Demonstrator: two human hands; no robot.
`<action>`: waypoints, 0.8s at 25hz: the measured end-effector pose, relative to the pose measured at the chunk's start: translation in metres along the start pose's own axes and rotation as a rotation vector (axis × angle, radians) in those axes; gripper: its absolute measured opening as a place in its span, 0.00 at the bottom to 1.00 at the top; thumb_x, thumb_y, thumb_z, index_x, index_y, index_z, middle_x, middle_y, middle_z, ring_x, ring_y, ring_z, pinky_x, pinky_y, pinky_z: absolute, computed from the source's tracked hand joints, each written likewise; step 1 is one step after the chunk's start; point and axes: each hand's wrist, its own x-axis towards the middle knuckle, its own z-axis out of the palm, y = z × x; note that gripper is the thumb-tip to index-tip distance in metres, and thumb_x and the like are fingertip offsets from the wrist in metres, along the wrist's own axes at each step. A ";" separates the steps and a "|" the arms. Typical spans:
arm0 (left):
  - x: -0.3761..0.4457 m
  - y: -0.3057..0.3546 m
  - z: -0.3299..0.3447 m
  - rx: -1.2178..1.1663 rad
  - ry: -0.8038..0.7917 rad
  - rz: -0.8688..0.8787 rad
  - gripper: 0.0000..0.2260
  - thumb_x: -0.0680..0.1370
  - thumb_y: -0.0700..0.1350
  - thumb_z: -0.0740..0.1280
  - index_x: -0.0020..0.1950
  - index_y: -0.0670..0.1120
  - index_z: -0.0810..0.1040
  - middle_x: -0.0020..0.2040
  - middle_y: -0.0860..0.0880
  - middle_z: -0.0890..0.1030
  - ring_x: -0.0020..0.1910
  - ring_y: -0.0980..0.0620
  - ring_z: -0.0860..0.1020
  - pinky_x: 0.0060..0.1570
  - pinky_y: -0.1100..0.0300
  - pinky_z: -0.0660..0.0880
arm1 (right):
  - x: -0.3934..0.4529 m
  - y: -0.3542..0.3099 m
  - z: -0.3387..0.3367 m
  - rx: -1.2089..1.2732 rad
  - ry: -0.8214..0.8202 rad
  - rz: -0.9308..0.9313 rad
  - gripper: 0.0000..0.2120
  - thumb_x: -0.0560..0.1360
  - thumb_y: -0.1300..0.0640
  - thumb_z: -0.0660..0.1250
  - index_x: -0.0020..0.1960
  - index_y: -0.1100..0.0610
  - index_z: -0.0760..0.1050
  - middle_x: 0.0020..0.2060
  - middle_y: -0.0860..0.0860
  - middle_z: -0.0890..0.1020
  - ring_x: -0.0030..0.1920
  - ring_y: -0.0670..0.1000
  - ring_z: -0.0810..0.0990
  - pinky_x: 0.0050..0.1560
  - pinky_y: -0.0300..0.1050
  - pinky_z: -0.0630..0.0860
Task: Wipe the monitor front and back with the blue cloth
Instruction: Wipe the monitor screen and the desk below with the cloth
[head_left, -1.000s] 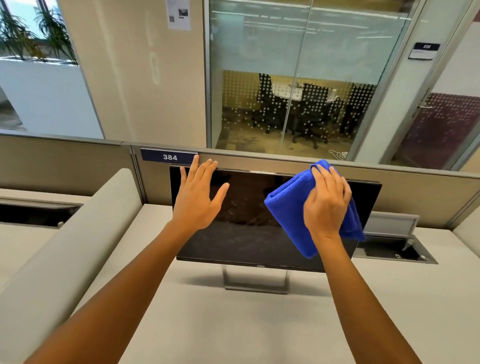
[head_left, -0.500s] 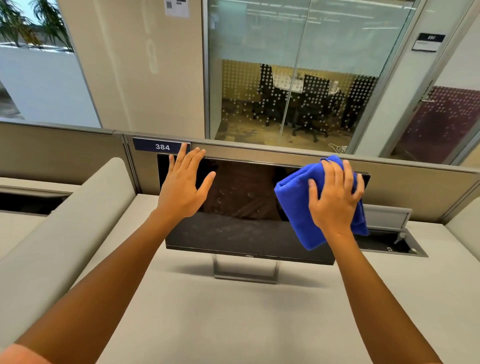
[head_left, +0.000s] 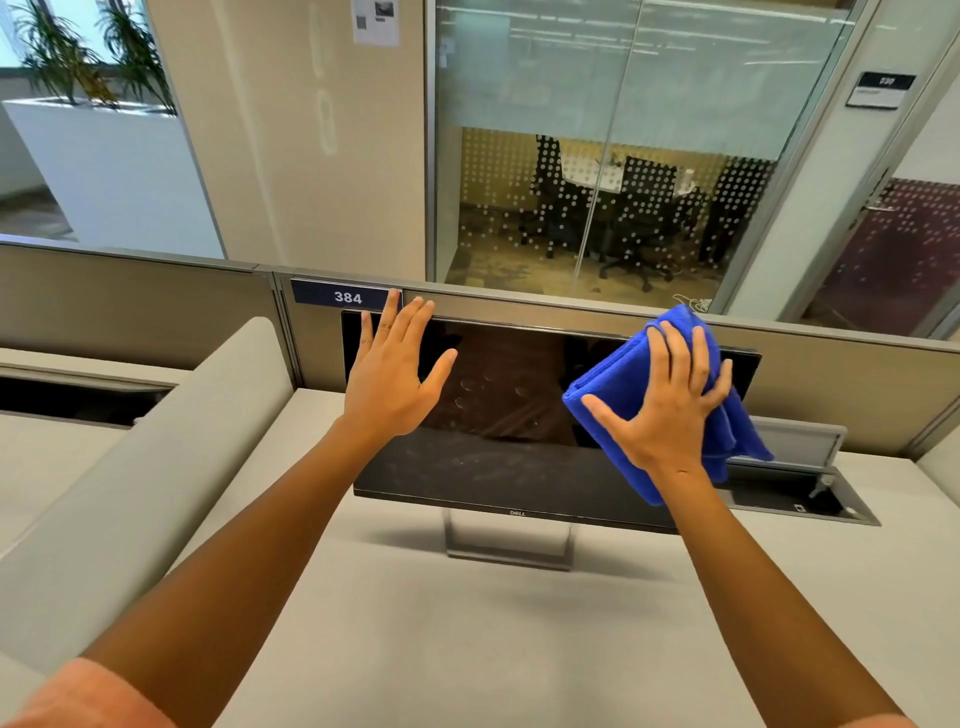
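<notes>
Clearly the job is at an early stage. The right hand (head_left: 667, 410) presses the folded blue cloth (head_left: 623, 395) flat against the upper right part of the Dell monitor (head_left: 498, 415), fingers spread over the cloth and the thumb out to the left, so it pushes the cloth rather than clutching it. The left hand (head_left: 389, 374) lies flat near the screen's upper left corner, fingers straight and apart, holding nothing; I judge it steadies the panel, though I cannot tell whether it truly touches the glass.

Round smudges show in the middle of the dark screen and a dusty haze runs across its lower half, so by my reckoning most of the front is not yet wiped, and the back has not been reached at all.

The monitor stands on its thin metal stand (head_left: 509, 545) on the pale desk (head_left: 467, 649), close in front of the low partition (head_left: 857, 384) that carries the 384 number plate (head_left: 340, 297). That closeness looks like the main obstacle: reaching behind will likely mean turning the monitor or pulling it nearer. To the right, just beyond the cloth, an open cable hatch (head_left: 800, 493) is set in the desk. A padded divider (head_left: 156, 441) runs along the left. Beyond the partition is a glass-walled meeting room (head_left: 623, 208) with chairs.
</notes>
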 end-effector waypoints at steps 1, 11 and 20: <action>0.000 0.000 0.000 0.006 0.003 0.001 0.30 0.81 0.63 0.52 0.80 0.50 0.58 0.80 0.52 0.57 0.80 0.54 0.42 0.77 0.50 0.36 | 0.000 -0.012 0.002 -0.013 -0.009 -0.022 0.53 0.65 0.19 0.56 0.78 0.53 0.56 0.78 0.49 0.58 0.79 0.54 0.50 0.75 0.65 0.44; 0.002 -0.006 -0.008 -0.006 -0.054 0.033 0.29 0.82 0.62 0.49 0.80 0.50 0.58 0.80 0.52 0.58 0.80 0.55 0.43 0.76 0.49 0.32 | 0.000 -0.103 0.023 0.049 -0.044 -0.180 0.44 0.70 0.26 0.59 0.76 0.52 0.58 0.78 0.51 0.58 0.80 0.54 0.50 0.76 0.64 0.45; -0.010 -0.060 -0.030 -0.054 0.031 -0.183 0.28 0.83 0.57 0.50 0.81 0.48 0.53 0.81 0.50 0.53 0.79 0.55 0.40 0.76 0.47 0.34 | 0.004 -0.173 0.035 0.122 -0.113 -0.233 0.46 0.73 0.28 0.56 0.79 0.56 0.53 0.78 0.50 0.59 0.79 0.52 0.54 0.78 0.57 0.41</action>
